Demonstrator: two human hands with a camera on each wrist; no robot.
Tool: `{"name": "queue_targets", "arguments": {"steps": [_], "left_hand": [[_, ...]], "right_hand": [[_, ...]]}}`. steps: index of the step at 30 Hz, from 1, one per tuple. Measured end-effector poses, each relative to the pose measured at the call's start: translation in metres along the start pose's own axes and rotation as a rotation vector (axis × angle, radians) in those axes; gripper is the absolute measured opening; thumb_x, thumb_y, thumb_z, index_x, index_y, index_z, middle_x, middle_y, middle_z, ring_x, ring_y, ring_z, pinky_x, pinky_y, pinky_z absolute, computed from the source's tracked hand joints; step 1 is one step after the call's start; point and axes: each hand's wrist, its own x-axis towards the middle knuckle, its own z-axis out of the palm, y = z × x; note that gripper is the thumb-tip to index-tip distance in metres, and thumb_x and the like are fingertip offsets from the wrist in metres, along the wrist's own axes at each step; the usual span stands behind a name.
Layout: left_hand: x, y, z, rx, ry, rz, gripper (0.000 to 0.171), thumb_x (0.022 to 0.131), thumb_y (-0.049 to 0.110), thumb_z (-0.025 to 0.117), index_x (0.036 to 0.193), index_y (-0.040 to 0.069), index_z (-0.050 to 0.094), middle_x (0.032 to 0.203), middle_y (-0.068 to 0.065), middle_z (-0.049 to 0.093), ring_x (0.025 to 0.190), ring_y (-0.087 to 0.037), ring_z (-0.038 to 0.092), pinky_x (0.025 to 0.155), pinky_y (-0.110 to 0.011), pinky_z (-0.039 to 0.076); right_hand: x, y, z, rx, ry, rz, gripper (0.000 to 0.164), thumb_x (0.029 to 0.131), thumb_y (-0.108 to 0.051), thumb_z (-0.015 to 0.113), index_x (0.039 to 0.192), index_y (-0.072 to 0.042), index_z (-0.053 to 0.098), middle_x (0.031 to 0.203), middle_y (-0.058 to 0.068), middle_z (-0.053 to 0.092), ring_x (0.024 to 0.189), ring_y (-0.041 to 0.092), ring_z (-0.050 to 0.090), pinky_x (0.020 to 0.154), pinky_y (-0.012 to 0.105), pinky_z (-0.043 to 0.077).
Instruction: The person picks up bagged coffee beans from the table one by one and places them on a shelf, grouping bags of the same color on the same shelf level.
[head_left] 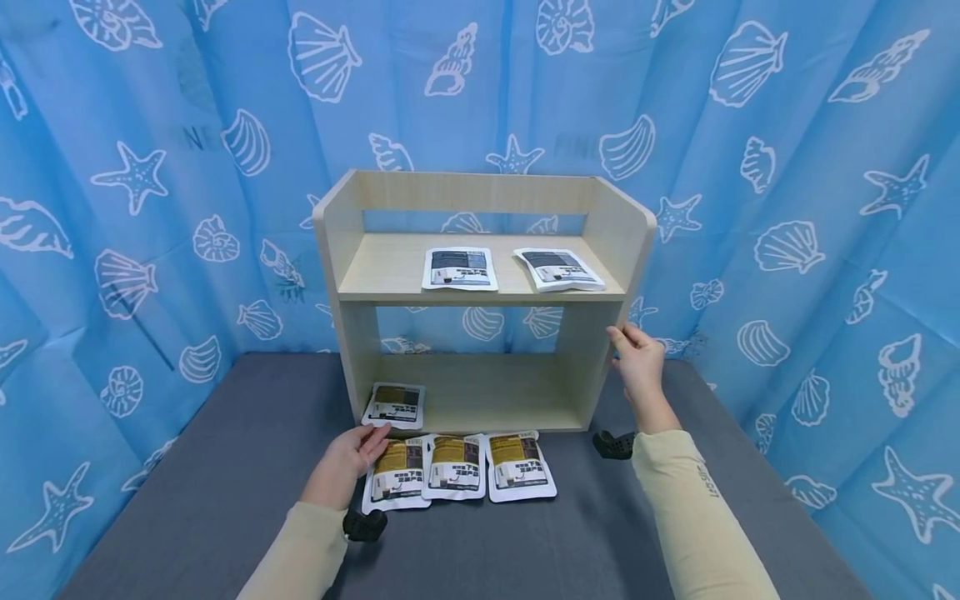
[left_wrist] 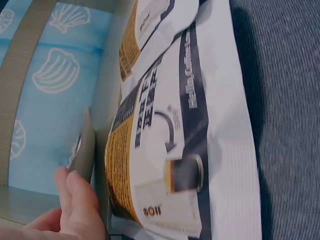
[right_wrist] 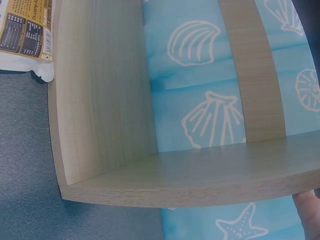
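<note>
A two-tier wooden shelf (head_left: 480, 296) stands on the dark table. At the left of its lower board lies a white-edged coffee pouch (head_left: 395, 405), seen nearly edge-on in the left wrist view. My left hand (head_left: 347, 461) has its extended fingertips at the near edge of this pouch. Just in front of the shelf lie more gold-and-white pouches (head_left: 456, 467) in a row, the leftmost right beside my left hand. My right hand (head_left: 641, 367) holds the front edge of the right side panel (right_wrist: 200, 196), thumb and fingers drawn together there.
Two white pouches with dark labels, one near the middle (head_left: 460, 268) and one toward the right (head_left: 559, 270), lie on the upper board. A blue shell-patterned curtain (head_left: 480, 83) hangs behind the shelf. The grey table surface (head_left: 525, 558) extends in front.
</note>
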Motion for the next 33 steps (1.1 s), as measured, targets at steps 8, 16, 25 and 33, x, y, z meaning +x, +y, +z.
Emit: {"name": "queue_targets", "arguments": {"steps": [8, 16, 25, 33], "left_hand": [[-0.001, -0.002, -0.002, 0.064, -0.008, 0.011, 0.051, 0.104, 0.007, 0.04, 0.152, -0.001, 0.023, 0.064, -0.007, 0.064, 0.065, -0.015, 0.068, 0.104, -0.035, 0.039], [-0.008, 0.0, -0.005, 0.152, -0.045, 0.044, 0.054, 0.106, 0.011, 0.026, 0.155, 0.001, 0.005, 0.155, -0.021, 0.026, 0.136, -0.03, 0.038, 0.111, -0.043, 0.031], [-0.016, 0.003, -0.021, 0.1, -0.043, 0.06, 0.053, 0.106, 0.012, 0.024, 0.154, -0.001, 0.005, 0.156, -0.021, 0.021, 0.139, -0.033, 0.032, 0.113, -0.045, 0.027], [-0.028, 0.006, -0.037, 0.125, -0.083, 0.082, 0.056, 0.106, 0.012, 0.024, 0.155, 0.003, -0.003, 0.158, -0.019, 0.013, 0.142, -0.034, 0.026, 0.114, -0.046, 0.023]], "right_hand": [[-0.001, 0.001, 0.0, 0.002, -0.002, -0.002, 0.046, 0.099, -0.027, 0.058, 0.136, -0.001, 0.055, 0.138, 0.017, 0.053, 0.126, 0.029, 0.051, 0.099, 0.049, 0.045], [0.0, 0.0, 0.0, 0.003, -0.007, 0.021, 0.047, 0.099, -0.028, 0.057, 0.139, -0.003, 0.052, 0.14, 0.016, 0.051, 0.128, 0.029, 0.049, 0.099, 0.048, 0.045], [0.002, 0.002, 0.0, 0.01, -0.009, 0.027, 0.048, 0.099, -0.029, 0.057, 0.139, -0.004, 0.051, 0.142, 0.016, 0.05, 0.129, 0.03, 0.048, 0.101, 0.05, 0.043], [0.0, 0.0, 0.0, 0.013, -0.008, 0.025, 0.047, 0.099, -0.028, 0.057, 0.138, -0.003, 0.052, 0.141, 0.017, 0.05, 0.129, 0.031, 0.048, 0.1, 0.051, 0.043]]}}
